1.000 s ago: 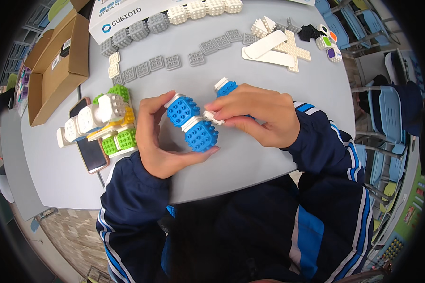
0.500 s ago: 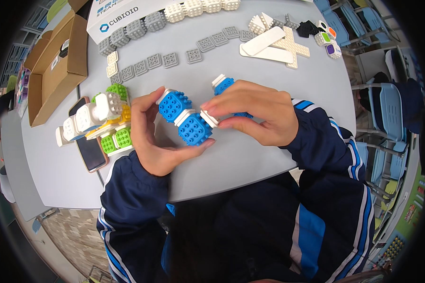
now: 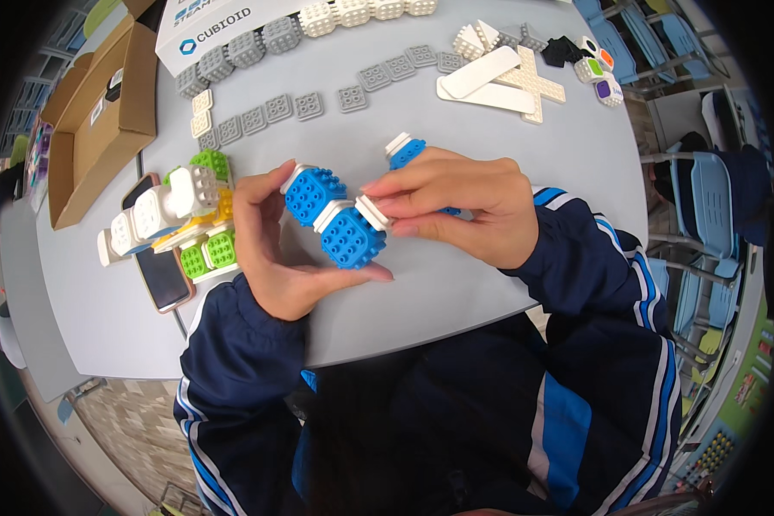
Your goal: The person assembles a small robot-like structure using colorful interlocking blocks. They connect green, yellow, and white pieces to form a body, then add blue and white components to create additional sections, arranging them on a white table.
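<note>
Between the thumb and fingers of my left hand [image 3: 267,258] sit two blue studded cube blocks [image 3: 351,239], joined by a white connector plate [image 3: 332,216]. A further white plate caps the upper block's outer side. My right hand [image 3: 477,205] pinches a small white connector plate [image 3: 371,212] against the right side of the lower block; whether it is fully seated I cannot tell. Behind my right hand lies another blue block piece [image 3: 406,154] with white plates on its end, partly hidden by the fingers.
At the left stand a white, yellow and green block model [image 3: 189,206], a phone [image 3: 165,279] and an open cardboard box [image 3: 103,129]. Farther back are rows of grey plates [image 3: 308,106], grey cubes [image 3: 246,52], white flat bars [image 3: 490,93] and a white box [image 3: 224,34].
Both hands and the blue blocks have shifted slightly left. The lower block has tilted a little, and my left thumb now shows below it.
</note>
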`<state>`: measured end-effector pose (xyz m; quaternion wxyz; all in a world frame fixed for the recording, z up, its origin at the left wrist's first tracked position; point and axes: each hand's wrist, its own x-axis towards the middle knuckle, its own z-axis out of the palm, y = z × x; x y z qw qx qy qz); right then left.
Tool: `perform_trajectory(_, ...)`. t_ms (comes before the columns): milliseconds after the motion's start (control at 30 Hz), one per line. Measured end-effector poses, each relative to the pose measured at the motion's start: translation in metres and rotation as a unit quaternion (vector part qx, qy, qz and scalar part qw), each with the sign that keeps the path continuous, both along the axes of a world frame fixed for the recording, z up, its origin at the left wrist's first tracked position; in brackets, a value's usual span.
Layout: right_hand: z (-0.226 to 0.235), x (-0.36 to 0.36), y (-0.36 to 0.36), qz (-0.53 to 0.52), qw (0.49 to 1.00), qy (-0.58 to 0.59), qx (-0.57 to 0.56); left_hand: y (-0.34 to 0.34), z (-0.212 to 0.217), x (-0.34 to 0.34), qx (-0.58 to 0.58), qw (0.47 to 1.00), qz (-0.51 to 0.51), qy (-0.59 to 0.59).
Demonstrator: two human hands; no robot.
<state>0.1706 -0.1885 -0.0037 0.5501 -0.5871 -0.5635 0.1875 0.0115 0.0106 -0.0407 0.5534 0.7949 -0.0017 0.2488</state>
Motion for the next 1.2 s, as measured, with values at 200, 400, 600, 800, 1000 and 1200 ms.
perform_trajectory(200, 0.000, -0.009, -0.001, -0.016, 0.998, -0.046, 0.029, -0.003, -0.006, 0.001, -0.058, 0.998, 0.005, -0.009)
perform_trajectory(400, -0.007, -0.028, 0.004, -0.055, 0.996, -0.043, 0.052, -0.015, -0.005, 0.000, -0.127, 0.991, 0.030, 0.020)
perform_trajectory(600, -0.008, -0.040, 0.007, -0.138, 0.976, -0.143, 0.093, -0.030, -0.002, -0.003, -0.130, 0.989, 0.046, 0.053)
perform_trajectory(800, -0.023, -0.041, 0.009, -0.121, 0.974, -0.131, 0.141, -0.039, -0.003, -0.003, -0.153, 0.987, 0.020, 0.053)
perform_trajectory(1000, -0.011, -0.034, 0.009, -0.127, 0.972, -0.145, 0.138, -0.038, 0.001, -0.006, -0.189, 0.980, 0.017, 0.064)
perform_trajectory(1200, -0.003, -0.024, 0.002, -0.110, 0.980, -0.127, 0.108, -0.013, 0.022, 0.003, 0.235, 0.972, -0.007, -0.022)
